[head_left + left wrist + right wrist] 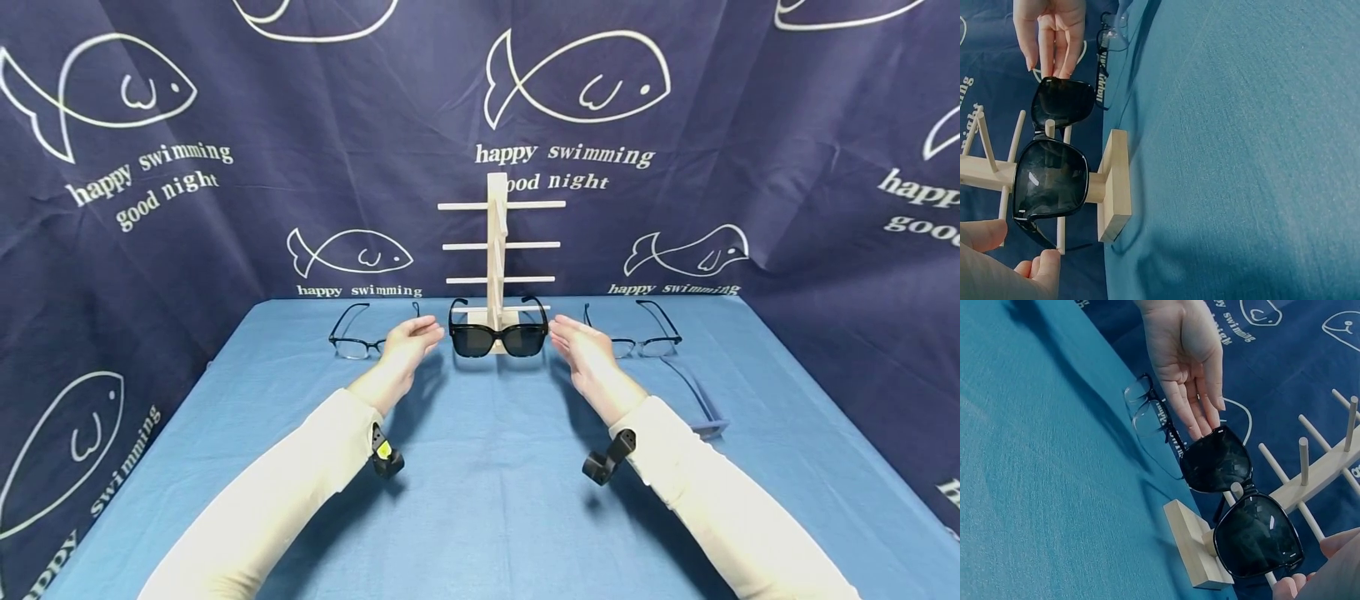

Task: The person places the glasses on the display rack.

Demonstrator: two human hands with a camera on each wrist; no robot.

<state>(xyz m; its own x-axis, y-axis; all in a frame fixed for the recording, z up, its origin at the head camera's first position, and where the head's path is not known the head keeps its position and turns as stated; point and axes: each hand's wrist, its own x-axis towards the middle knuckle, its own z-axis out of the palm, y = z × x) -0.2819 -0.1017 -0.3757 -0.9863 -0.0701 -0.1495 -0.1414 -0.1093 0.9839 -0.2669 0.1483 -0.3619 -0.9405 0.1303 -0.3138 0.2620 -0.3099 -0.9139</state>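
The head camera looks forward and down over the table, farthest back; the left wrist camera, close, turned sideways, faces the right hand; the right wrist camera, close, tilted, faces the left hand; both share sunglasses and stand.

The person's left arm and right arm stretch forward, left hand and right hand apart, turned inward, fingers nearly straight.
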